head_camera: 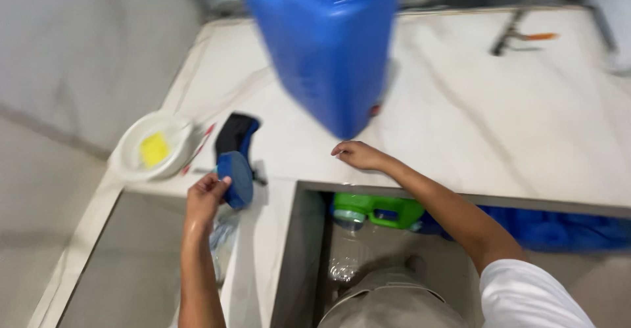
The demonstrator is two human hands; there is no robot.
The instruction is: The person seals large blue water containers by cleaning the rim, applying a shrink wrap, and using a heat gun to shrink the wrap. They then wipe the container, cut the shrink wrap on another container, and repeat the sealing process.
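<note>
A round blue lid (pixel 236 178) was pinched by the left hand (pixel 205 200) at centre left. The right hand (pixel 355 154) lay open on the desk (pixel 499 137), below the blue canister (pixel 325 45). Tilted and unsupported, the canister could have tipped.

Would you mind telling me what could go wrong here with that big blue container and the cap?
The large blue container looks tilted and blurred near the counter edge, and the right hand isn't gripping it; it might tip toward the opening below. The left hand looks wet and holds the blue cap by its fingertips, so it could slip.
</note>
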